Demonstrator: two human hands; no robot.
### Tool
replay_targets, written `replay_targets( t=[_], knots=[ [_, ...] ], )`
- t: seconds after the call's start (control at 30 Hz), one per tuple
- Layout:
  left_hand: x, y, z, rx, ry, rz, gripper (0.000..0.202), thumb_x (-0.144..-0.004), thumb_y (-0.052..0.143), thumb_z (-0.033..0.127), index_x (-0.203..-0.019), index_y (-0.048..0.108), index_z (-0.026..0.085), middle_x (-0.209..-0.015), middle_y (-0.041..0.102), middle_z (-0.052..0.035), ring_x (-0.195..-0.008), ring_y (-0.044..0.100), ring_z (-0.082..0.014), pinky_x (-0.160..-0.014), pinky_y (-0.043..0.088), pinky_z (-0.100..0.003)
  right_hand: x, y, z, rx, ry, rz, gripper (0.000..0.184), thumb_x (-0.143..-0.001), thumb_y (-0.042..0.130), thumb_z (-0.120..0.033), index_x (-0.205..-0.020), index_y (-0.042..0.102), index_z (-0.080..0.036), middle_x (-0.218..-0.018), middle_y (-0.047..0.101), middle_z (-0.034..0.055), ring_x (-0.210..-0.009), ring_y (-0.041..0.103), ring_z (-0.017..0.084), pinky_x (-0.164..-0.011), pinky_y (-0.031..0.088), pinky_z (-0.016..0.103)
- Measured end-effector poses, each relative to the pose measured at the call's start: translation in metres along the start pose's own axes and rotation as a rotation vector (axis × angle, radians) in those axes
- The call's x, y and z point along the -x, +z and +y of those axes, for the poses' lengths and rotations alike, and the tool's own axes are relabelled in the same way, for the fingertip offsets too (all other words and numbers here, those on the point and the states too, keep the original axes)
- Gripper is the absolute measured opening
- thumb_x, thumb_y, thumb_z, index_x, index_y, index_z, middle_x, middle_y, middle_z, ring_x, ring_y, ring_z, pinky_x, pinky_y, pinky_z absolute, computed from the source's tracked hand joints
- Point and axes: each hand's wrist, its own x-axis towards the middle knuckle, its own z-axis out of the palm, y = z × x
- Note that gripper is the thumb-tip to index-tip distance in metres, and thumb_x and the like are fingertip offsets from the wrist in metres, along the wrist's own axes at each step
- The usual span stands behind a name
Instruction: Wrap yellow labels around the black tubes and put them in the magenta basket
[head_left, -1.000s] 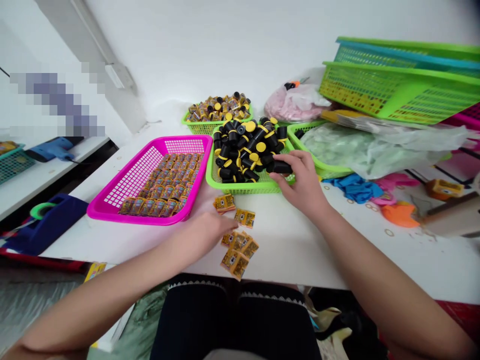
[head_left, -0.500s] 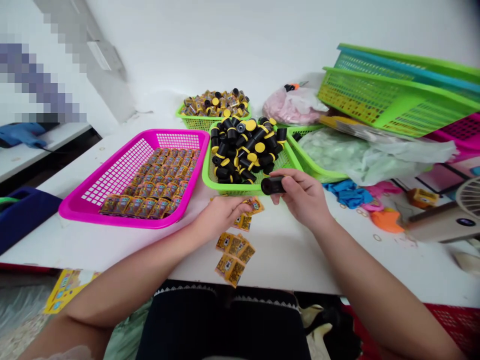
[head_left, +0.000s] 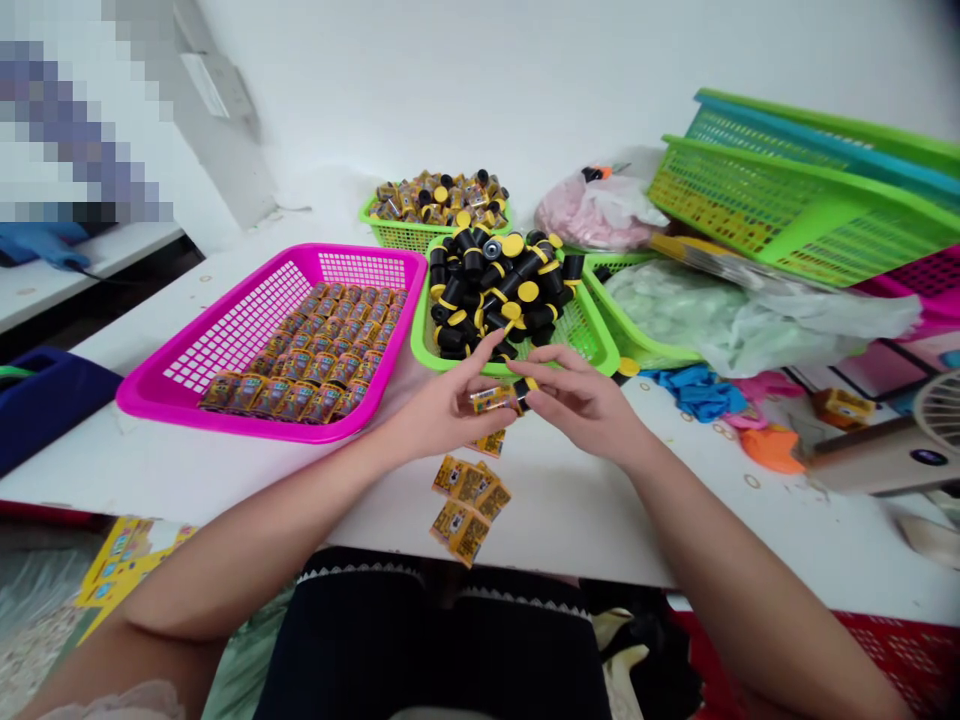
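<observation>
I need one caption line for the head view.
Both hands, left hand and right hand, hold a small labelled tube before a green basket.

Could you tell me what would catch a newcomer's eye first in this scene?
Probably the two hands meeting at the table's middle: the left hand and right hand hold a small black tube with a yellow sticker between them. Just behind them sits a green basket heaped with black and yellow tubes, and to its left a bright pink tray holds neat rows of labelled tubes. Loose yellow stickers lie near the table's front edge.
</observation>
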Motion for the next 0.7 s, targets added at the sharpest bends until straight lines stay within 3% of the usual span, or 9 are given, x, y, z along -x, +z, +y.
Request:
replay_targets(
  t=[0.13, 0.23, 0.3, 0.37, 0.43, 0.53, 0.6, 0.7],
  knots=[
    [0.003, 0.001, 0.002, -0.092, 0.028, 0.01, 0.103, -0.083, 0.072, 0.025, -0.159, 0.002, 0.023, -0.093, 0.075, -0.0028, -0.066, 0.063, -0.0102, -0.063, 0.051, -0.02, 0.001, 0.006, -0.003, -0.058, 0.084, -0.053, 0.029, -0.091, 0.063, -0.036, -0.117, 0.07, -0.025, -0.106, 0.062, 0.0068, -0.077, 0.062, 0.012, -0.064, 0.057, 0.028],
    [0.005, 0.001, 0.005, -0.288, 0.058, 0.068, 0.099, -0.083, 0.07, 0.023, -0.159, 0.007, 0.026, -0.098, 0.077, -0.001, -0.075, 0.067, -0.0108, -0.071, 0.053, -0.02, 0.002, 0.014, -0.005, -0.119, 0.287, 0.066, 0.033, -0.081, 0.073, -0.047, -0.099, 0.069, -0.019, -0.081, 0.065, 0.0028, -0.063, 0.061, 0.013, -0.057, 0.055, 0.028],
    [0.006, 0.003, 0.006, -0.344, 0.063, 0.143, 0.097, -0.082, 0.071, 0.022, -0.159, 0.012, 0.028, -0.106, 0.076, -0.002, -0.086, 0.07, -0.0139, -0.079, 0.054, -0.023, 0.003, 0.017, -0.008, -0.061, 0.36, 0.117, 0.037, -0.081, 0.072, -0.051, -0.099, 0.066, -0.019, -0.068, 0.063, -0.0004, -0.053, 0.057, 0.012, -0.051, 0.052, 0.027],
    [0.004, 0.005, 0.008, -0.229, 0.05, 0.211, 0.101, -0.081, 0.072, 0.023, -0.159, 0.007, 0.029, -0.109, 0.076, -0.0039, -0.093, 0.072, -0.0168, -0.084, 0.055, -0.027, 0.005, 0.019, -0.012, 0.039, 0.271, 0.227, 0.034, -0.089, 0.063, -0.049, -0.109, 0.062, -0.021, -0.076, 0.067, 0.0023, -0.059, 0.062, 0.014, -0.055, 0.054, 0.03],
    [0.002, 0.007, 0.01, 0.018, 0.027, 0.232, 0.111, -0.08, 0.074, 0.023, -0.159, -0.004, 0.027, -0.105, 0.077, -0.0057, -0.09, 0.073, -0.0179, -0.084, 0.057, -0.03, 0.006, 0.022, -0.016, 0.163, 0.057, 0.301, 0.03, -0.094, 0.057, -0.041, -0.119, 0.057, -0.024, -0.099, 0.069, 0.0075, -0.083, 0.068, 0.02, -0.071, 0.059, 0.036],
    [0.0, 0.008, 0.012, 0.324, -0.033, 0.235, 0.122, -0.076, 0.079, 0.022, -0.158, -0.011, 0.024, -0.084, 0.077, -0.0018, -0.072, 0.072, -0.0154, -0.075, 0.057, -0.029, 0.007, 0.034, -0.017, 0.379, -0.237, 0.191, 0.045, -0.089, 0.064, -0.033, -0.129, 0.049, -0.022, -0.12, 0.063, 0.0135, -0.114, 0.061, 0.028, -0.094, 0.056, 0.047],
    [0.0, 0.008, 0.013, 0.438, -0.074, 0.26, 0.125, -0.073, 0.082, 0.021, -0.158, -0.01, 0.023, -0.075, 0.075, 0.0024, -0.065, 0.07, -0.0129, -0.07, 0.056, -0.026, 0.007, 0.042, -0.015, 0.504, -0.323, 0.135, 0.056, -0.086, 0.066, -0.027, -0.136, 0.043, -0.019, -0.122, 0.06, 0.0154, -0.118, 0.058, 0.029, -0.097, 0.054, 0.05],
    [-0.001, 0.009, 0.012, 0.545, -0.089, 0.243, 0.13, -0.069, 0.084, 0.02, -0.157, -0.012, 0.025, -0.078, 0.076, 0.0028, -0.068, 0.071, -0.0122, -0.073, 0.056, -0.026, 0.008, 0.047, -0.011, 0.589, -0.383, 0.212, 0.058, -0.084, 0.063, -0.017, -0.138, 0.043, -0.02, -0.12, 0.06, 0.0136, -0.116, 0.058, 0.029, -0.098, 0.053, 0.05]
  ],
)
